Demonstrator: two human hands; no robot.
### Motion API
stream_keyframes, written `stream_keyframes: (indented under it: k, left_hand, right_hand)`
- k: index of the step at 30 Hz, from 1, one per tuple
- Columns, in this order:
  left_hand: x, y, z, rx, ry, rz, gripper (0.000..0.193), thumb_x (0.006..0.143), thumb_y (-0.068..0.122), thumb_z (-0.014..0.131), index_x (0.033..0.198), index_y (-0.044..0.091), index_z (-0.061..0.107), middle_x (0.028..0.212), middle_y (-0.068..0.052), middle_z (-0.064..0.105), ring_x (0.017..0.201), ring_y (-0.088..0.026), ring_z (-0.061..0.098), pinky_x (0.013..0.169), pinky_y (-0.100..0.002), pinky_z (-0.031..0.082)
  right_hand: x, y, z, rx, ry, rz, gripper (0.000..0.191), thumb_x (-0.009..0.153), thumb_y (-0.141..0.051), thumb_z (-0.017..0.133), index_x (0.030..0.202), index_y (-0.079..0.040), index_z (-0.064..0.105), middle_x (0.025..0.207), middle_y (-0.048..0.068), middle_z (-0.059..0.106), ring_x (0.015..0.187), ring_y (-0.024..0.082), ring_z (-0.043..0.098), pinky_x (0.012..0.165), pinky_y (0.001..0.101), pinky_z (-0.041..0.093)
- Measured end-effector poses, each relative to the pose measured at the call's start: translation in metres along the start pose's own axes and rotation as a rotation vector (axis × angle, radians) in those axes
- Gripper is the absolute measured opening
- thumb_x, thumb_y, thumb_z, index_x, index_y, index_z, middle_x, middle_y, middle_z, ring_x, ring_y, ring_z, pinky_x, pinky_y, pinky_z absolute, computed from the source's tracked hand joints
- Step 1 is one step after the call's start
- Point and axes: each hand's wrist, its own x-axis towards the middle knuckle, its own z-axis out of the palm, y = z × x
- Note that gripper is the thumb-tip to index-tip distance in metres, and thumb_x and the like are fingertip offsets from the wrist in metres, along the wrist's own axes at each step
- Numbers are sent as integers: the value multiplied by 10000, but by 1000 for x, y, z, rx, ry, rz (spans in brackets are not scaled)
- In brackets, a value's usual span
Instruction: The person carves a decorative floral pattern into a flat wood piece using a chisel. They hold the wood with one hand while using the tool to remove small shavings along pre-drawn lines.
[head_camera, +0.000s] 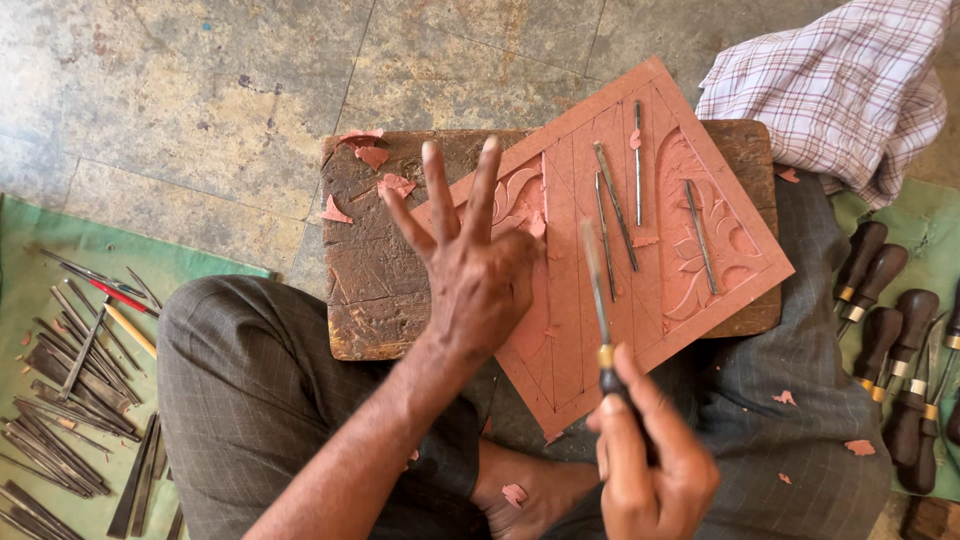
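Note:
A reddish-brown carved panel (600, 250) with leaf and flower relief lies tilted on a dark wooden block (375, 290) between my knees. My left hand (470, 270) is raised above the panel's left part, three fingers spread upward, holding nothing. My right hand (650, 460) grips a dark-handled chisel (600, 310) with a brass ferrule; its blade points up over the panel's lower middle. Several thin metal chisels (620, 195) lie loose on the panel.
A green mat (60, 260) at left holds several metal chisels (70, 400). Dark-handled tools (890, 330) lie on green cloth at right. A checked cloth (840, 90) sits upper right. Reddish shavings (370, 155) dot the block and my trousers. Stone floor lies beyond.

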Motion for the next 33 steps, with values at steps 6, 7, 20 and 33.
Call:
stream_keyframes:
  k: [6, 7, 20, 33]
  left_hand:
    - [-1, -13, -14, -58, 225, -262, 146, 1073, 236, 754, 939, 184, 729, 1759, 18, 294, 1643, -307, 70, 1328, -567, -53]
    - [-5, -15, -17, -70, 192, -324, 145, 1058, 275, 753, 974, 161, 729, 1751, 16, 307, 1646, -327, 63, 1338, -582, -38]
    - [-36, 1, -21, 22, -388, -490, 1689, 523, 973, 684, 1524, -189, -23, 1568, -455, -138, 1428, -545, -294, 1018, -776, -238]
    - [-29, 4, -20, 50, -401, -515, 1672, 553, 990, 649, 1529, -176, -45, 1590, -428, -150, 1445, -529, -299, 1027, -774, -246]
  right_hand:
    - [-18, 37, -7, -101, -84, -149, 409, 860, 29, 666, 1253, -63, 730, 931, 107, 795, 683, 63, 667, 634, 214, 545]
    - [-18, 41, -8, -123, -116, -202, 405, 855, 29, 665, 1246, -63, 723, 991, 115, 806, 733, 72, 715, 676, 217, 577]
    - [-17, 44, 2, -176, -89, -57, 421, 844, -5, 678, 1252, -86, 750, 827, 97, 816, 645, 76, 683, 641, 234, 559]
    - [-8, 31, 2, -205, -110, -36, 420, 850, -12, 670, 1255, -103, 737, 762, 69, 781, 643, 72, 681, 626, 228, 551]
